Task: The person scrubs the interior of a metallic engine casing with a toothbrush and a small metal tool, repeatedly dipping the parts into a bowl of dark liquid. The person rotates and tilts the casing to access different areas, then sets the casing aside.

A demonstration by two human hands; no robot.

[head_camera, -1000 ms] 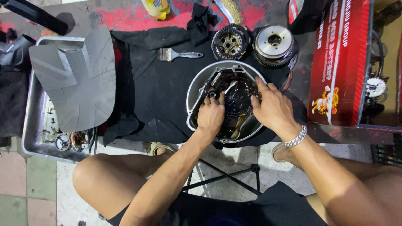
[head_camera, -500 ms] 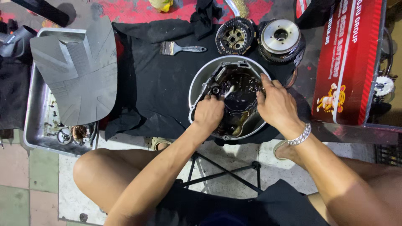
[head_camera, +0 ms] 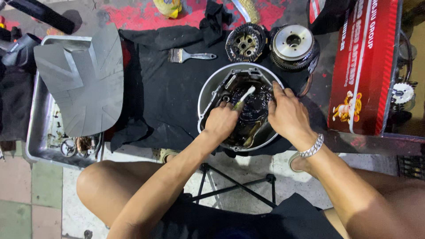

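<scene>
A round metal basin [head_camera: 208, 90] sits on a black cloth [head_camera: 170, 95] and holds an oily engine cover [head_camera: 250, 104] in dark liquid. My left hand [head_camera: 221, 121] is closed on a small brush with a white handle [head_camera: 245, 97], its tip pointing up and right over the cover. Over the cover's right edge rests my right hand [head_camera: 287, 115], with a silver bracelet at the wrist, gripping and steadying it.
A paintbrush [head_camera: 190, 55] lies on the cloth behind the basin. Two clutch parts [head_camera: 245, 43] [head_camera: 293, 44] stand at the back. A red box [head_camera: 363, 66] is at the right. At the left, a grey mat [head_camera: 82, 79] covers a metal tray [head_camera: 37, 128] of small parts.
The white-handled brush in my left hand has swung up and to the right across the cover. My right hand stays on the cover's right edge.
</scene>
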